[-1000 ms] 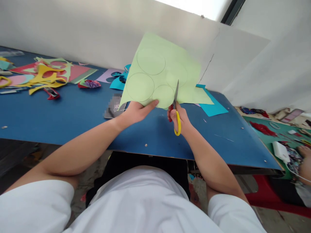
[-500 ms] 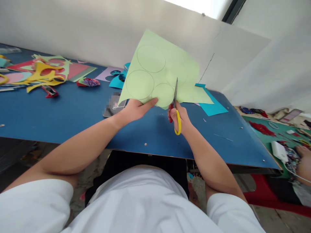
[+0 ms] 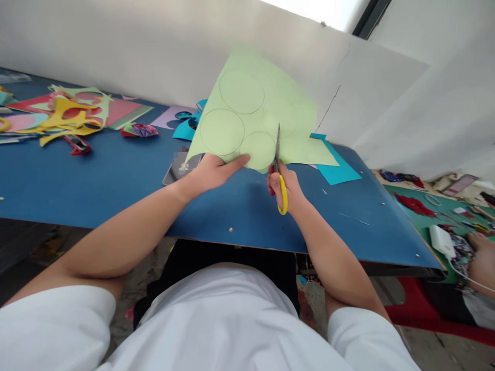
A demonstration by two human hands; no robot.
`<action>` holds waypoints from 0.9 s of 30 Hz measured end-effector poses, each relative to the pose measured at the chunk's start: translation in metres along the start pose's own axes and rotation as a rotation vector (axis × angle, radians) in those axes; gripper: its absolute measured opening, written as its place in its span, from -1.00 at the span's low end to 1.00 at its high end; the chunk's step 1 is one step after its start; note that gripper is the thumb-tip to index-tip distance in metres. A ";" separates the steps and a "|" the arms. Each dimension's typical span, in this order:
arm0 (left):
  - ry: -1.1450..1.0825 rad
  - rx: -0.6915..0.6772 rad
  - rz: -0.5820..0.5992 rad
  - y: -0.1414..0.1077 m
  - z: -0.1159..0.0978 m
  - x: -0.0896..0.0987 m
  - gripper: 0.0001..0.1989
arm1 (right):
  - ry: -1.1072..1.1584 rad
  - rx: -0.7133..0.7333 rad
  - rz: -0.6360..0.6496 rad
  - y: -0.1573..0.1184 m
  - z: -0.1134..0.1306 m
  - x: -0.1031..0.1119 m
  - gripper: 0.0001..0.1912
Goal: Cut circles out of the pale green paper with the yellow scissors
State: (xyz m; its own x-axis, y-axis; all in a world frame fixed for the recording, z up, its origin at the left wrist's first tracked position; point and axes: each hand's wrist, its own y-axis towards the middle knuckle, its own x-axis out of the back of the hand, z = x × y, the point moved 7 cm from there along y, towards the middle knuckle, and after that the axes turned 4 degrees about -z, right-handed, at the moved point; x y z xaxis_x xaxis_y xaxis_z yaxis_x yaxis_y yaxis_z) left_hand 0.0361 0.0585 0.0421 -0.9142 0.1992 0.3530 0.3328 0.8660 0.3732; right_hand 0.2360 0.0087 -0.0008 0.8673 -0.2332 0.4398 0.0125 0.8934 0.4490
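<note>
A light green paper sheet [image 3: 255, 121] with several drawn circles is held up above the blue table [image 3: 127, 190]. My left hand [image 3: 216, 169] grips its lower edge, thumb on the front and the other fingers hidden behind. My right hand [image 3: 286, 186] is closed round the yellow and red handles of the scissors [image 3: 283, 195]. The blades point up at the right side of the lowest middle circle, against the paper. Part of the sheet's lower edge right of the scissors hangs over a bright blue sheet [image 3: 336, 167].
Yellow scraps [image 3: 65, 116], red paper [image 3: 124, 111] and a stapler [image 3: 78, 144] lie at the left. A phone-like dark object [image 3: 180, 167] is beside my left wrist. At the right, a person's arm [image 3: 483, 263] rests near a white box [image 3: 443, 240] on a green table.
The lower left part of the green sheet has shifted slightly, and its lower left corner has bent. Both hands keep their holds, and the scissor blades look closer together.
</note>
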 end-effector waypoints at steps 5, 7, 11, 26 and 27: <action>0.006 0.013 -0.010 0.001 0.005 0.001 -0.59 | 0.006 0.000 0.012 0.000 -0.001 0.000 -0.23; -0.006 0.001 -0.008 0.002 0.006 0.000 -0.60 | 0.012 0.001 0.007 0.000 0.000 0.000 -0.24; -0.011 0.008 -0.003 0.001 0.006 -0.001 -0.59 | 0.029 -0.006 0.002 -0.001 0.000 0.001 -0.24; 0.006 -0.018 0.004 0.002 0.002 0.003 -0.58 | 0.014 0.006 -0.007 0.000 -0.003 0.003 -0.27; 0.003 -0.023 0.006 0.002 0.002 0.003 -0.58 | 0.012 0.003 -0.006 0.000 -0.003 0.003 -0.27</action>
State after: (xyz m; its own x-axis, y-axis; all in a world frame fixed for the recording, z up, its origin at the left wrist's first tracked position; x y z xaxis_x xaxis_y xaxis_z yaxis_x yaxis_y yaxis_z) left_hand 0.0339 0.0618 0.0423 -0.9113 0.2029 0.3583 0.3438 0.8539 0.3908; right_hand 0.2401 0.0087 -0.0014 0.8733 -0.2337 0.4274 0.0162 0.8908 0.4541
